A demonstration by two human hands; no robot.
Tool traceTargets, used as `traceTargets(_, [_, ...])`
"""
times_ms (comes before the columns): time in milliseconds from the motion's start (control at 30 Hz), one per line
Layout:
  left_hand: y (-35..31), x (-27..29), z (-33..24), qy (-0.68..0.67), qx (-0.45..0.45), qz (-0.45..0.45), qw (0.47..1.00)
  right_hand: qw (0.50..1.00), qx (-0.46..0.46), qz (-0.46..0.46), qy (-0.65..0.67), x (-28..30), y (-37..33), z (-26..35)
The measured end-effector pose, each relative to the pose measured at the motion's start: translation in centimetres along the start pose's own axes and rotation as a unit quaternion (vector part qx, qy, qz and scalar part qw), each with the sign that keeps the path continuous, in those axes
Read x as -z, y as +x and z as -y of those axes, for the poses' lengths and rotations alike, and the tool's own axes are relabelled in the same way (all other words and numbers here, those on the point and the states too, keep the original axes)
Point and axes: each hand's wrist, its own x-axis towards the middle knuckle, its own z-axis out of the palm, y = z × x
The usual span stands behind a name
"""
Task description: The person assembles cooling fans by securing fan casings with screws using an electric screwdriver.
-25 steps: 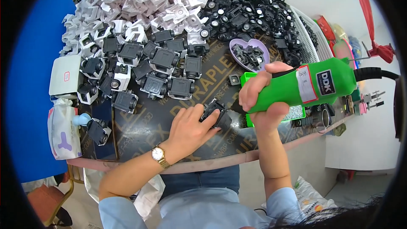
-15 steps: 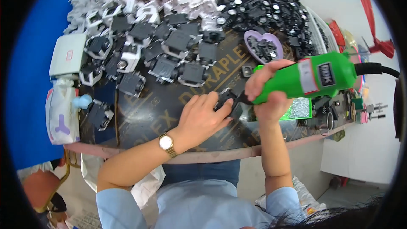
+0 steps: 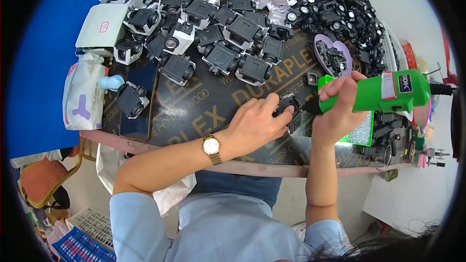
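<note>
Right of the frame's centre, over the desk (image 3: 189,116), we see a small black part (image 3: 291,103) pinched between the thumb and fingers of the left hand (image 3: 255,123), which cover too much of it for us to judge its long axis. The fingers of the right hand (image 3: 336,109) wrap snugly around the front of a green electric screwdriver (image 3: 420,97). Its long axis runs nearly level, rising slightly rightward; the dark nose points left at the part, though we cannot tell whether they touch. Above that hand lies a heart-shaped purple dish (image 3: 341,46).
</note>
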Motion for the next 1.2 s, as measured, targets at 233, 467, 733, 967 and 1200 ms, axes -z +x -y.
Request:
traceTargets(233, [0.1, 0.7, -0.3, 0.034, -0.007, 0.026, 0.999, 0.991, 0.014, 0.116, 0.071, 0.5, 0.1, 0.3])
traceTargets(467, [0.6, 0.9, -0.4, 0.025, 0.027, 0.058, 0.998, 0.995, 0.090, 0.026, 0.033, 5.9, 6.0, 2.6])
traceTargets(733, [1.2, 0.0, 0.1, 0.000, 0.028, 0.048, 0.998, 0.992, 0.065, 0.106, 0.037, 7.7, 8.1, -3.0])
traceTargets(967, [1.3, 0.2, 0.1, -0.008, 0.034, 0.069, 0.997, 0.991, 0.069, 0.105, 0.049, 8.2, 8.1, -4.5])
traceTargets(1200, [1.2, 0.3, 0.2, -0.012, 0.025, 0.066, 0.997, 0.988, 0.055, 0.126, 0.065, 8.2, 8.0, -4.4])
